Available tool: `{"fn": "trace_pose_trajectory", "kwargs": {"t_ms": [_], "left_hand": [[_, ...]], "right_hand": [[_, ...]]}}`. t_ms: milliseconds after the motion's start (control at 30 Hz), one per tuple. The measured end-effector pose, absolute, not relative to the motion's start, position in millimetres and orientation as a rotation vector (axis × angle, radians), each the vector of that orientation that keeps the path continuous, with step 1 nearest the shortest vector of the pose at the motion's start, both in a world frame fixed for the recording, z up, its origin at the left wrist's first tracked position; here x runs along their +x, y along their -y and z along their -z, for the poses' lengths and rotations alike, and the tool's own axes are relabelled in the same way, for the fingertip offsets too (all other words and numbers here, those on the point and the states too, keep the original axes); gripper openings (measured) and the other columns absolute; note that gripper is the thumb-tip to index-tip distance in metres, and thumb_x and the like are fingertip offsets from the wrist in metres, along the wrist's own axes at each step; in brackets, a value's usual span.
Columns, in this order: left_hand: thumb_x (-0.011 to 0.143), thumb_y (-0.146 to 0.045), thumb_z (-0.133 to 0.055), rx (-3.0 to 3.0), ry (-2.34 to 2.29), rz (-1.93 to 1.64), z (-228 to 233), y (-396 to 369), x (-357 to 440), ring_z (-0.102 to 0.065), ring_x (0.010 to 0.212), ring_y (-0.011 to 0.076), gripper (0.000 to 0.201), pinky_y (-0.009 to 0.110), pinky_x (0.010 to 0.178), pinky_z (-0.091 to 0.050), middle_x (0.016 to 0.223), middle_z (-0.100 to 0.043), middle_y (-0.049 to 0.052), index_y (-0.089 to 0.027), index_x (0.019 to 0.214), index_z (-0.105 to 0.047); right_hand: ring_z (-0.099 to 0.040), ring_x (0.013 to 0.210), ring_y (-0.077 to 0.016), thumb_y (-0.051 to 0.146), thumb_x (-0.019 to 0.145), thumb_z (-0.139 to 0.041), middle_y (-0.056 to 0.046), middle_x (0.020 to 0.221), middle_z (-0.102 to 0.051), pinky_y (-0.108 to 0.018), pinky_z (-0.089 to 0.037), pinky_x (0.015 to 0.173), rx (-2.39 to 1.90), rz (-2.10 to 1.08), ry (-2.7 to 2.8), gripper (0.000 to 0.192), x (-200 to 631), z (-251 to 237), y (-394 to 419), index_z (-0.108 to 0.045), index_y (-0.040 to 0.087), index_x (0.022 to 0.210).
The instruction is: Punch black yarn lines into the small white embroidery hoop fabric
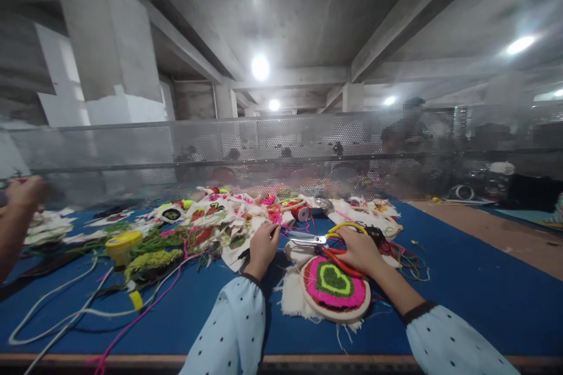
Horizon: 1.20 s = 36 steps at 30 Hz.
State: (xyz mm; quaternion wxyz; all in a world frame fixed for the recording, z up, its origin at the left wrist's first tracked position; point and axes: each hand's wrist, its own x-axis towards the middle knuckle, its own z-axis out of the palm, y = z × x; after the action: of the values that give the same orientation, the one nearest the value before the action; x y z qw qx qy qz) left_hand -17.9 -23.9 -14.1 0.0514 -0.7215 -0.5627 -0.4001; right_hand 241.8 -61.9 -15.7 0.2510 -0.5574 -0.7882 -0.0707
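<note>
An embroidery hoop [335, 289] with a pink, green and yellow tufted heart lies on the blue table [461, 287], white fabric fringing around it. My right hand [359, 251] rests at the hoop's top edge, gripping the yellow and red handles of the scissors [314, 241], whose blades point left. My left hand [263, 249] presses on white embroidered fabric pieces [233, 228] just left of the blades, fingers curled with nothing clearly gripped.
Yarn tangles, a yellow tape roll [123, 241], a red thread spool [302, 212] and white cords [53, 310] litter the left side. Another person's hand [24, 194] shows at the far left. A mesh partition [281, 152] backs the table; people sit beyond.
</note>
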Motion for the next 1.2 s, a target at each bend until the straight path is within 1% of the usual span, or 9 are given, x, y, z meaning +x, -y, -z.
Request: {"fn": "trace_pose_trajectory", "kwargs": {"t_ms": [167, 367, 533, 700, 800, 933, 1067, 1133, 1200], "left_hand": [[0.086, -0.033, -0.044, -2.342, 1.593, 1.197, 13, 27, -18, -0.054, 0.088, 0.0165, 0.028, 0.025, 0.077, -0.04, 0.091, -0.062, 0.006, -0.02, 0.098, -0.065], [0.087, -0.032, -0.041, -2.314, 1.57, 1.209, 14, 28, -18, -0.054, 0.09, 0.0172, 0.028, 0.025, 0.076, -0.041, 0.094, -0.061, 0.006, -0.02, 0.099, -0.064], [0.089, -0.03, -0.036, -2.132, 1.741, 1.274, 17, 25, -21, -0.056, 0.089, 0.0164, 0.03, 0.025, 0.076, -0.039, 0.094, -0.064, 0.006, -0.018, 0.096, -0.063], [0.088, -0.03, -0.038, -2.179, 1.826, 1.175, 14, 25, -21, -0.058, 0.086, 0.0164, 0.028, 0.024, 0.072, -0.038, 0.091, -0.066, 0.006, -0.019, 0.095, -0.063], [0.087, -0.03, -0.04, -2.238, 1.821, 1.071, 15, 26, -20, -0.059, 0.084, 0.0166, 0.027, 0.024, 0.068, -0.038, 0.089, -0.067, 0.005, -0.019, 0.094, -0.063], [0.084, -0.03, -0.044, -2.332, 1.812, 1.003, 19, 28, -17, -0.06, 0.079, 0.016, 0.024, 0.023, 0.066, -0.038, 0.088, -0.067, 0.003, -0.021, 0.096, -0.062], [0.084, -0.029, -0.044, -2.529, 1.566, 0.873, 18, 31, -15, -0.059, 0.082, 0.0149, 0.023, 0.022, 0.071, -0.039, 0.089, -0.067, 0.002, -0.024, 0.095, -0.063], [0.085, -0.026, -0.041, -2.468, 1.506, 0.846, 14, 31, -21, -0.057, 0.088, 0.0161, 0.025, 0.024, 0.075, -0.038, 0.095, -0.065, 0.004, -0.024, 0.098, -0.063], [0.085, -0.022, -0.039, -2.257, 1.602, 0.818, 10, 29, -34, -0.054, 0.095, 0.02, 0.028, 0.03, 0.083, -0.036, 0.101, -0.063, 0.007, -0.023, 0.102, -0.062]], "right_hand": [[-0.058, 0.095, -0.023, 0.05, 0.075, -0.054, -0.008, 0.106, -0.062, -0.03, -0.042, 0.077, -1.519, 0.222, 2.172, 0.044, 240, 19, 62, -0.059, 0.02, 0.105], [-0.059, 0.094, -0.0224, 0.043, 0.074, -0.057, -0.005, 0.1, -0.066, -0.028, -0.043, 0.075, -1.599, 0.24, 2.151, 0.032, 242, 21, 58, -0.064, 0.023, 0.097], [-0.061, 0.089, -0.0243, 0.054, 0.074, -0.052, -0.008, 0.097, -0.066, -0.029, -0.042, 0.069, -1.762, 0.134, 1.934, 0.043, 248, 22, 52, -0.062, 0.02, 0.099], [-0.062, 0.087, -0.0255, 0.065, 0.077, -0.04, -0.01, 0.099, -0.064, -0.029, -0.041, 0.065, -1.841, 0.015, 1.691, 0.056, 253, 21, 46, -0.054, 0.019, 0.106], [-0.062, 0.083, -0.0254, 0.067, 0.076, -0.038, -0.009, 0.094, -0.065, -0.029, -0.04, 0.063, -1.853, 0.017, 1.677, 0.056, 254, 18, 49, -0.054, 0.02, 0.103], [-0.061, 0.085, -0.0255, 0.064, 0.076, -0.041, -0.009, 0.1, -0.064, -0.03, -0.04, 0.063, -1.849, 0.086, 1.74, 0.052, 252, 15, 54, -0.055, 0.021, 0.101], [-0.061, 0.087, -0.0254, 0.064, 0.073, -0.047, -0.009, 0.099, -0.064, -0.029, -0.04, 0.063, -1.845, 0.057, 1.789, 0.051, 249, 16, 54, -0.056, 0.02, 0.097], [-0.061, 0.087, -0.0252, 0.065, 0.072, -0.048, -0.009, 0.097, -0.064, -0.028, -0.04, 0.063, -1.841, 0.05, 1.793, 0.051, 249, 17, 53, -0.056, 0.02, 0.095], [-0.061, 0.086, -0.0253, 0.065, 0.072, -0.048, -0.009, 0.096, -0.064, -0.028, -0.04, 0.062, -1.846, 0.054, 1.782, 0.052, 250, 18, 53, -0.056, 0.02, 0.094]]}}
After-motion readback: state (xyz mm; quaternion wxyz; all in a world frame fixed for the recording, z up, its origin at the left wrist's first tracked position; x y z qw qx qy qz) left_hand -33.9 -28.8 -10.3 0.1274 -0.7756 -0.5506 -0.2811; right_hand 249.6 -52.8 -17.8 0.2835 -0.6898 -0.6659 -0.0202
